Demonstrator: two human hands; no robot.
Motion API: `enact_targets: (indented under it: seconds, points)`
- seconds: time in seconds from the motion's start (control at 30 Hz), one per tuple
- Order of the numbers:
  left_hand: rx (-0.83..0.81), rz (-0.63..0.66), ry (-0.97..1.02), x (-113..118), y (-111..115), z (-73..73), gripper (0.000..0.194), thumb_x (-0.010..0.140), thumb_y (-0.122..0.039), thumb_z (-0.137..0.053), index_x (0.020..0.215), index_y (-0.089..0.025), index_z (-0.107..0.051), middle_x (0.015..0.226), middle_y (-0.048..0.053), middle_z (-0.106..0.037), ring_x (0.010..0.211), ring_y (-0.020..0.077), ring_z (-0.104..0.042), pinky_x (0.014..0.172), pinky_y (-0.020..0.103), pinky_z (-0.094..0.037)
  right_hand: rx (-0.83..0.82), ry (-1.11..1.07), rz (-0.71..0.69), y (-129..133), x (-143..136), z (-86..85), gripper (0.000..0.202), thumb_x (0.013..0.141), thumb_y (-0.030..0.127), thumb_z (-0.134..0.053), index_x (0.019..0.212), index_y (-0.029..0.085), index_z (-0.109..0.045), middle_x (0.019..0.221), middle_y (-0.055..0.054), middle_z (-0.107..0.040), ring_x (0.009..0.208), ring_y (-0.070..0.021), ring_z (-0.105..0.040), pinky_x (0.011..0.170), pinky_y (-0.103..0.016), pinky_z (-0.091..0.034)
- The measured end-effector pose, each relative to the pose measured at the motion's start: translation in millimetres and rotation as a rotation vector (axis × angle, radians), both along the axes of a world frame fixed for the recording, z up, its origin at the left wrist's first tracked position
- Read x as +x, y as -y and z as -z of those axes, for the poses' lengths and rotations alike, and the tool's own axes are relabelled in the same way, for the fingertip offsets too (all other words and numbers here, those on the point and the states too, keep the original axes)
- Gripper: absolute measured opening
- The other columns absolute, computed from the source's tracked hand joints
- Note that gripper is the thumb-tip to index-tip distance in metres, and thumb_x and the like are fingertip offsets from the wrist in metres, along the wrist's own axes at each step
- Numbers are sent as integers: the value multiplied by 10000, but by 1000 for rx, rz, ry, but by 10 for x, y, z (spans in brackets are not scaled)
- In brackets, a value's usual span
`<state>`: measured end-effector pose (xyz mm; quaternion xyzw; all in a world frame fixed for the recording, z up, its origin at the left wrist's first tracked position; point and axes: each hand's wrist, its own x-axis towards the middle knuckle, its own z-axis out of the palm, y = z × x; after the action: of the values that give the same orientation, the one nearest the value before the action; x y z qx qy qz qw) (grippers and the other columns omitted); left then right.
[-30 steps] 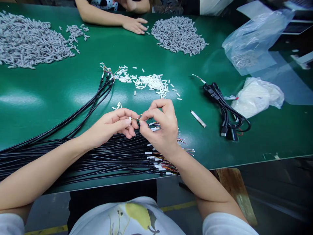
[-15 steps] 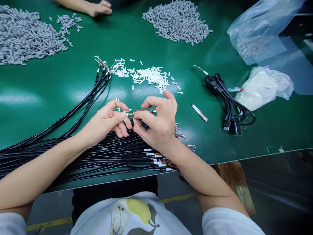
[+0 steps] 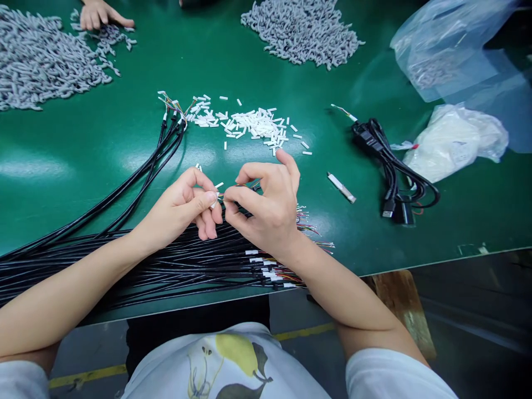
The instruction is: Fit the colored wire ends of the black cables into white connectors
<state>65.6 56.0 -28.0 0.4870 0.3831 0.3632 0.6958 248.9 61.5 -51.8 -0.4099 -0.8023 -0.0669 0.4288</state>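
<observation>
My left hand [image 3: 189, 202] pinches a small white sleeve [image 3: 214, 204] between thumb and forefinger. Thin coloured wires [image 3: 236, 187] run from there into my right hand [image 3: 266, 205], whose thumb and forefinger are closed on them. The wires' far ends are partly hidden by my right fingers. Below both hands lies a bundle of black cables [image 3: 187, 266], with white sleeves [image 3: 272, 274] and bare coloured wire ends at its right. Beyond the hands is a scattered pile of short white tubes [image 3: 257, 124]. Several black cables [image 3: 153, 172] with white connectors curve up on the left.
Piles of grey pieces lie at the far left [image 3: 41, 61] and far middle [image 3: 303, 30]. Another person's hand [image 3: 100, 14] touches the left pile. On the right are a cutter blade [image 3: 341, 188], a coiled black USB cable [image 3: 382, 166], a white plastic bag [image 3: 453, 144] and a clear bag [image 3: 440, 50].
The other person's hand has moved left onto the grey pile. My hands stay nearly in place, with their fingertips slightly closer together along the wires.
</observation>
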Motion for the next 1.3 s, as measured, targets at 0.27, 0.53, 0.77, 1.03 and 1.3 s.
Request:
enact_targets:
  seconds: [0.27, 0.53, 0.77, 1.03, 1.3]
  points:
    - [38, -26, -18, 26, 27, -4, 302, 920, -372, -719, 923, -188, -479, 640, -60, -708, 441, 110, -680, 387, 155, -531, 90, -56, -12, -8, -13, 26, 188, 895, 205, -589, 721, 260, -632, 878, 21, -626, 841, -143, -585, 1149, -518, -369]
    - [-43, -4, 62, 36, 14, -26, 352, 874, -402, -768, 884, -187, -489, 622, -51, -711, 395, 102, -651, 323, 121, -447, 143, -52, -20, -5, -20, 42, 178, 915, 215, -593, 749, 264, -633, 864, 32, -626, 821, -129, -582, 1150, -492, -377]
    - [29, -13, 14, 32, 22, -24, 322, 898, -375, -744, 893, -188, -481, 630, -53, -703, 410, 113, -663, 352, 157, -505, 96, -72, -14, 7, -38, 37, 183, 909, 205, -588, 741, 264, -632, 852, 30, -623, 811, -131, -573, 1138, -495, -374]
    - [2, 6, 23, 28, 21, -17, 321, 908, -382, -733, 880, -182, -483, 627, -44, -704, 408, 104, -660, 330, 126, -447, 128, -48, -13, 6, -40, 56, 163, 913, 212, -597, 767, 274, -638, 834, 31, -610, 804, -132, -563, 1142, -486, -361]
    - [32, 19, -12, 11, 14, -49, 312, 902, -372, -739, 889, -183, -490, 642, -38, -709, 417, 109, -664, 344, 140, -465, 20, -84, -46, 44, -23, 19, 147, 907, 215, -607, 773, 265, -641, 875, 25, -624, 822, -138, -583, 1159, -504, -353]
